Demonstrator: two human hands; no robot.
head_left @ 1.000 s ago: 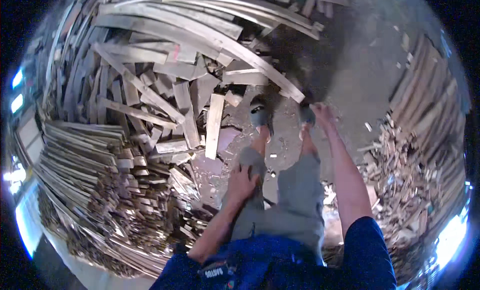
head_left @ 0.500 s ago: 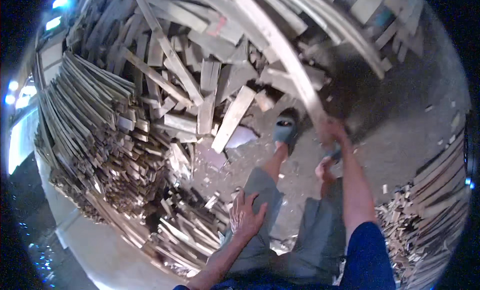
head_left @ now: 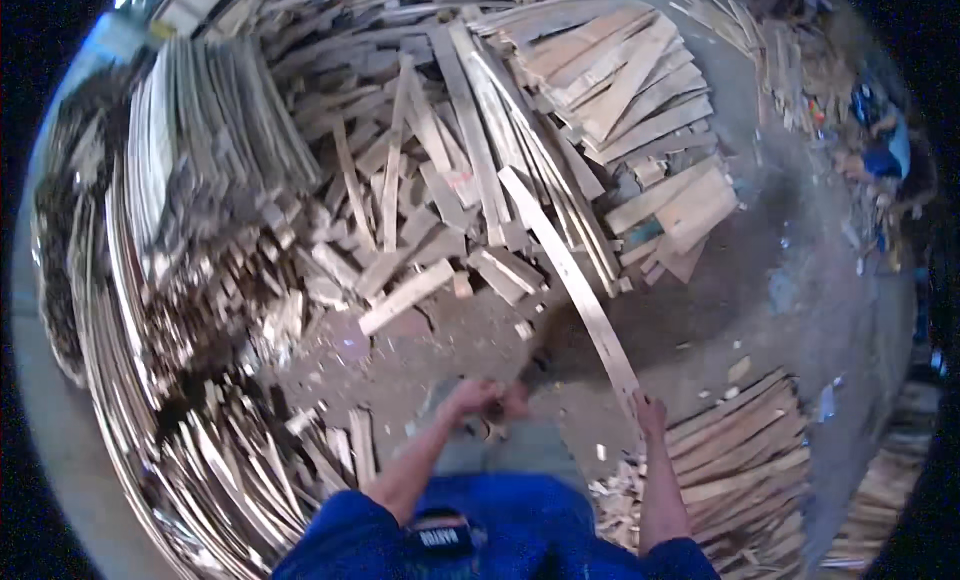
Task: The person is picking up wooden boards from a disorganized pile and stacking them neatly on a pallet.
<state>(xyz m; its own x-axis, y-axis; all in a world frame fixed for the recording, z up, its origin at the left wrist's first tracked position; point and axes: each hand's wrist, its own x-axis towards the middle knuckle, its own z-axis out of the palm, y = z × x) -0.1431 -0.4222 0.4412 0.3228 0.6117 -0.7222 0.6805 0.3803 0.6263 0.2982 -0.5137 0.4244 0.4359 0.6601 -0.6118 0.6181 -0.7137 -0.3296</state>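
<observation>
A long, pale wooden plank (head_left: 585, 295) slants up and to the left over the floor. Its near end is in my right hand (head_left: 652, 417), whose fingers are closed round it at my right side. My left hand (head_left: 475, 398) hangs in front of my body, above my legs, apart from the plank. Motion blur smears its fingers, so whether anything is in them I cannot make out.
A heap of loose wood offcuts (head_left: 405, 298) lies ahead. Stacked boards (head_left: 625, 75) stand far right of centre, and more stacked boards (head_left: 745, 450) lie close on my right. Bundled strips (head_left: 215, 130) fill the left side. In the far right distance a person in blue (head_left: 885, 155) appears.
My view has lifted and shifted, showing more of the yard. My right hand still holds the plank, now further out to my right. My left hand has left my thigh.
</observation>
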